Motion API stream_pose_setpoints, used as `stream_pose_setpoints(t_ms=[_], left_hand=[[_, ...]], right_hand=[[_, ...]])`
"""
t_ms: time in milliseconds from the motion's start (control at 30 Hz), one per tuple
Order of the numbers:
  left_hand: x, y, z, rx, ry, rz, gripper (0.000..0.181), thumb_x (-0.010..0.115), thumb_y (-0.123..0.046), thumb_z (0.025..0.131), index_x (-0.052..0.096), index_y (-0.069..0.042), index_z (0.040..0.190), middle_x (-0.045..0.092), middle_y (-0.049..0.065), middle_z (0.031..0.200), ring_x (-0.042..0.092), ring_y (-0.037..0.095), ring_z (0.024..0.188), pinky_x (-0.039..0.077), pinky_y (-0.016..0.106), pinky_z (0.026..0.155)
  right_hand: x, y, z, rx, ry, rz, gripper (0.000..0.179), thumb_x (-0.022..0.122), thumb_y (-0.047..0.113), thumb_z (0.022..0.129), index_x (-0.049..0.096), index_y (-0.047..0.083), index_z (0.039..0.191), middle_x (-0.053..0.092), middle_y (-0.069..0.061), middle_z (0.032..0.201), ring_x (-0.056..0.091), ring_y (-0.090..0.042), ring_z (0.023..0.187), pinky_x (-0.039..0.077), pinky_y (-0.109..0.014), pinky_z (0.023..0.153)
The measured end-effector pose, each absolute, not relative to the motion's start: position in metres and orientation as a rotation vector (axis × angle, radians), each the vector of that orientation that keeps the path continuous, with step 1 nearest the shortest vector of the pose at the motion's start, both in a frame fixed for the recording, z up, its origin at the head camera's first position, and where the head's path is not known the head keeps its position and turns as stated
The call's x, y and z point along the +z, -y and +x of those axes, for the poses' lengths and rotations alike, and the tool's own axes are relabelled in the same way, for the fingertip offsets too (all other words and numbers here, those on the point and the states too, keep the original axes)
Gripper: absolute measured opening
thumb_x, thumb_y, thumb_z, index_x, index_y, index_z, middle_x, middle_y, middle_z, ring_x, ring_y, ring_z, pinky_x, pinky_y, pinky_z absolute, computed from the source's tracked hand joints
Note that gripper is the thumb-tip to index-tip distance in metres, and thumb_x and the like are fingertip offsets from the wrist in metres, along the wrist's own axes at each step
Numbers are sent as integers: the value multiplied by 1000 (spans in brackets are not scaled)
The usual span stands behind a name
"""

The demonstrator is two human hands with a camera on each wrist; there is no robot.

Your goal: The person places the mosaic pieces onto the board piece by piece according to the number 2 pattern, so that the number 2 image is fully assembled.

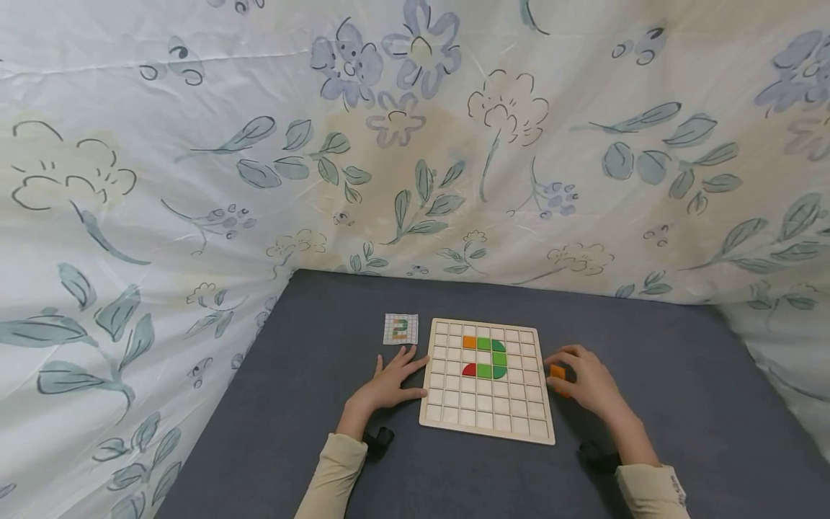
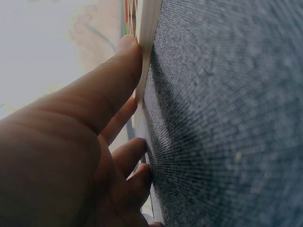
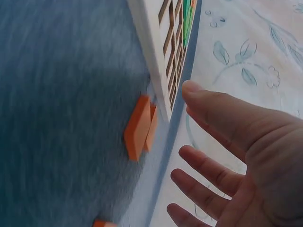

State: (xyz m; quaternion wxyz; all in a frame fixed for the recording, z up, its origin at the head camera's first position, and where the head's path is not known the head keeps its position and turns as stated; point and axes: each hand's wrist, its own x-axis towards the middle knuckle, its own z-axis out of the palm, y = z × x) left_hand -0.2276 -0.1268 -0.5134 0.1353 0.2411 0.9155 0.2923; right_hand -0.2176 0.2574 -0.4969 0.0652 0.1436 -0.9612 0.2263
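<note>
A square wooden grid board [image 1: 488, 404] lies on the dark table. Several coloured tiles sit in its cells: an orange square [image 1: 470, 342], a red rounded piece [image 1: 470, 370] and green pieces [image 1: 498, 358]. My left hand [image 1: 387, 383] rests at the board's left edge, fingers spread; in the left wrist view the thumb [image 2: 118, 71] touches the board's side. My right hand [image 1: 591, 382] hovers by the right edge, over loose orange tiles [image 1: 558, 372]. In the right wrist view, its fingers are apart and hold nothing, with orange tiles [image 3: 138, 130] on the table beyond them.
A small card [image 1: 400, 329] with a gridded, coloured figure like a 2 lies left of the board's top corner. Floral cloth [image 1: 415, 180] hangs behind and beside the dark table [image 1: 350, 310]. Another orange piece [image 3: 103, 223] shows at the right wrist view's bottom.
</note>
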Motion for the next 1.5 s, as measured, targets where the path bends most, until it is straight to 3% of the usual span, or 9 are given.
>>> stream_pose_setpoints(t_ms=[567, 1267, 1500], left_hand=[[-517, 126, -228, 851, -2650, 695, 67, 60, -39, 89, 32, -19, 146, 16, 14, 154, 5, 34, 143, -8, 67, 105], [-515, 126, -228, 864, -2651, 690, 67, 60, -40, 89, 32, -18, 146, 16, 14, 154, 5, 35, 142, -9, 68, 105], [-515, 125, -229, 861, -2650, 686, 68, 60, -40, 89, 32, -18, 146, 15, 14, 154, 4, 34, 143, -9, 67, 105]], right_hand=[[-505, -301, -213, 690, 2973, 324, 32, 73, 20, 80, 67, 10, 110, 48, -26, 120, 43, -47, 107, 36, -65, 81], [-506, -346, -205, 694, 3048, 289, 40, 71, 27, 82, 64, 3, 114, 48, -29, 117, 45, -49, 104, 39, -63, 78], [-510, -358, -201, 683, 3057, 259, 37, 73, 22, 79, 66, 2, 109, 50, -29, 113, 47, -48, 101, 40, -62, 78]])
